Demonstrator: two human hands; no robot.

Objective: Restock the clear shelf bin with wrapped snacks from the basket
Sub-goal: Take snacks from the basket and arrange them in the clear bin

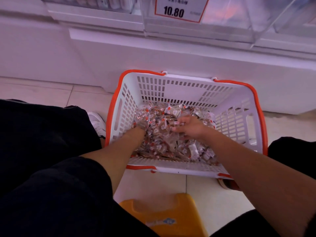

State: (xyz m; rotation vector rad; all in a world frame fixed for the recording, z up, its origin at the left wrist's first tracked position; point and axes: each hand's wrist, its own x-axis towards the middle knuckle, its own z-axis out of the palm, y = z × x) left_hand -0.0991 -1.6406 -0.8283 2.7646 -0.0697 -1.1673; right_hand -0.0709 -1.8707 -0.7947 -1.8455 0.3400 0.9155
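A white basket (184, 88) with orange handles stands on the floor below the shelf, holding several wrapped snacks (172, 146) in clear wrappers. Both my hands are down in the pile. My left hand (138, 130) is buried among the snacks on the left, its fingers hidden under them. My right hand (189, 127) lies on top of the pile at the centre right, fingers curled around some wrappers. The clear shelf bin (227, 26) sits above at the top, with a price tag (179, 9) reading 10.80 on its front.
A yellow stool (169, 214) is under me at the bottom centre. My dark-trousered legs flank the basket, with a white shoe (97, 122) at its left. The white shelf base (171, 53) runs behind the basket. Another clear bin (297, 23) sits at the top right.
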